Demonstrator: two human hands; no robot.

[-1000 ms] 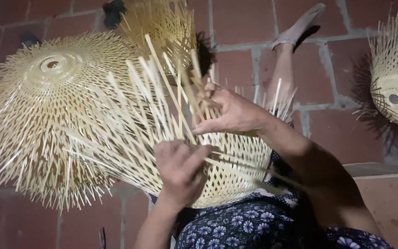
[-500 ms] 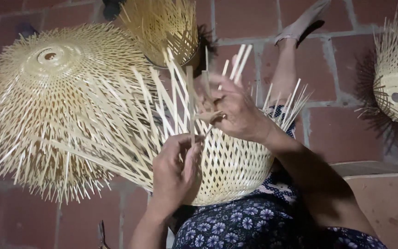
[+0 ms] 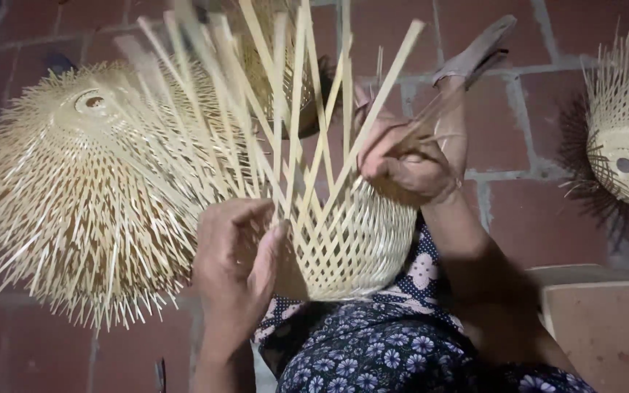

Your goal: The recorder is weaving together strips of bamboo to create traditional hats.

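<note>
A half-woven bamboo basket (image 3: 358,247) rests on my lap, its loose pale strips (image 3: 293,109) fanning upward towards the camera. My left hand (image 3: 238,266) presses against the basket's left side, thumb on the crossing strips. At the basket's upper right rim, my right hand (image 3: 405,164) pinches a few thin strips between its fingers. My leg stretches out beyond the basket, with my foot (image 3: 475,54) on the brick floor.
A stack of finished woven bamboo domes with spiky strip ends (image 3: 81,189) lies on the red brick floor (image 3: 540,211) at the left. Another woven piece (image 3: 627,131) lies at the right edge. A raised step (image 3: 606,327) is at lower right.
The basket has tilted so its loose strips now point up towards the camera. My left hand moved from the front to the left side; my right hand shifted right along the rim.
</note>
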